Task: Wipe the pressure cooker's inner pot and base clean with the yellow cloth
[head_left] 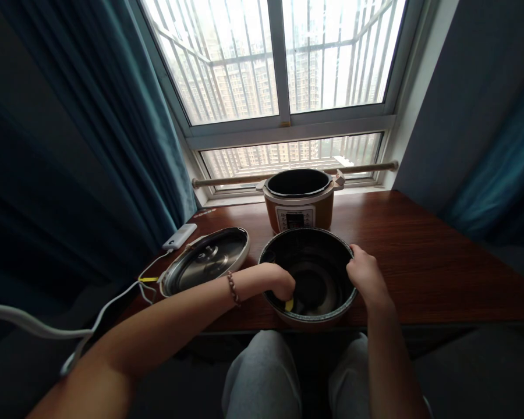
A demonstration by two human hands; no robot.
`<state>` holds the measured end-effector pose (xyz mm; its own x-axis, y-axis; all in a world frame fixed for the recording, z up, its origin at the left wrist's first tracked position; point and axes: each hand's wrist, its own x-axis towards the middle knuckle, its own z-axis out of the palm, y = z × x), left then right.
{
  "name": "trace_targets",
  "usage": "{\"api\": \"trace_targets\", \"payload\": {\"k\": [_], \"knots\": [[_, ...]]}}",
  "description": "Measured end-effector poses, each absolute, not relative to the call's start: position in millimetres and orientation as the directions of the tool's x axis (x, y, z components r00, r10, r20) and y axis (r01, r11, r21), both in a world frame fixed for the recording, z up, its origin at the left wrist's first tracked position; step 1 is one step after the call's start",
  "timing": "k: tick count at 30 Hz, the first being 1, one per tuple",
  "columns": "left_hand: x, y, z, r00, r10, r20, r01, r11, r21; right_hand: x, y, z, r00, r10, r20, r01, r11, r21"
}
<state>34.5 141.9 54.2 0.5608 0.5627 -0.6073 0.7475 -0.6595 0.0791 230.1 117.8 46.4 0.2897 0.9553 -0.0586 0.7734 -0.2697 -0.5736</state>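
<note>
A dark cooker inner pot (314, 256) stands at the table's front edge, its mouth facing up toward me. My left hand (280, 281) reaches into it with the fingers closed around a yellow sponge-like piece (289, 304); most of that piece is hidden under the hand. On the pot's right rim, my right hand (367, 272) is clasped, with fingers over the edge. Just behind the pot sits the brown and white electric pressure cooker (299, 212), uncovered. Its round lid (207, 262) lies to the left with the metal inner side up.
A white power strip (180, 237) lies at the table's left edge, with a white cable (113, 305) running off to the left. The brown wooden table (419, 262) extends right. A barred window (283, 64) and blue curtains (126, 105) stand beyond.
</note>
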Motion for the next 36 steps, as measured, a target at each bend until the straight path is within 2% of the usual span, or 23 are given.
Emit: {"api": "trace_targets", "payload": {"k": [3, 5, 9, 11, 13, 15, 17, 19, 22, 26, 29, 32, 34, 36], "knots": [[44, 139, 74, 0.610, 0.367, -0.702, 0.693, -0.676, 0.249, 229, 116, 49, 0.294, 0.954, -0.065, 0.775, -0.278, -0.568], [51, 137, 86, 0.618, 0.309, -0.723, 0.693, -0.649, 0.315, 229, 116, 50, 0.297, 0.952, -0.072, 0.773, -0.284, -0.567], [57, 132, 105, 0.595, 0.338, -0.729, 0.784, -0.442, 0.435, 231, 116, 47, 0.299, 0.950, -0.086, 0.771, -0.294, -0.565], [50, 131, 112, 0.624, 0.397, -0.673, 0.782, -0.317, 0.538, 232, 116, 45, 0.292, 0.954, -0.075, 0.771, -0.281, -0.571], [37, 129, 116, 0.669, 0.521, -0.530, 0.708, -0.229, 0.669, 231, 116, 45, 0.302, 0.953, 0.017, 0.775, -0.235, -0.587], [21, 127, 116, 0.639, 0.717, -0.279, 0.579, -0.210, 0.788, 226, 114, 49, 0.327, 0.922, 0.208, 0.778, -0.137, -0.614], [8, 125, 108, 0.446, 0.895, -0.006, 0.504, -0.245, 0.828, 219, 113, 55, 0.317, 0.863, 0.393, 0.770, 0.008, -0.638], [-1, 123, 93, 0.174, 0.964, 0.199, 0.512, -0.261, 0.818, 209, 113, 59, 0.245, 0.862, 0.444, 0.739, 0.130, -0.660], [-6, 121, 64, -0.107, 0.925, 0.364, 0.505, -0.265, 0.822, 198, 117, 58, 0.053, 0.962, 0.268, 0.722, 0.149, -0.676], [-13, 123, 34, -0.212, 0.902, 0.376, 0.448, -0.252, 0.858, 191, 131, 50, -0.163, 0.985, -0.064, 0.832, 0.102, -0.546], [-21, 125, 25, -0.284, 0.904, 0.319, 0.472, -0.158, 0.867, 190, 140, 51, -0.283, 0.894, -0.347, 0.838, 0.055, -0.542], [-26, 126, 21, -0.338, 0.904, 0.262, 0.486, -0.071, 0.871, 184, 143, 52, -0.349, 0.675, -0.650, 0.791, -0.160, -0.591], [-27, 127, 20, -0.323, 0.915, 0.242, 0.479, -0.062, 0.875, 174, 140, 49, -0.366, 0.586, -0.723, 0.759, -0.261, -0.596], [-25, 127, 21, -0.297, 0.925, 0.237, 0.493, -0.064, 0.868, 160, 134, 43, -0.363, 0.582, -0.728, 0.751, -0.279, -0.598]]}}
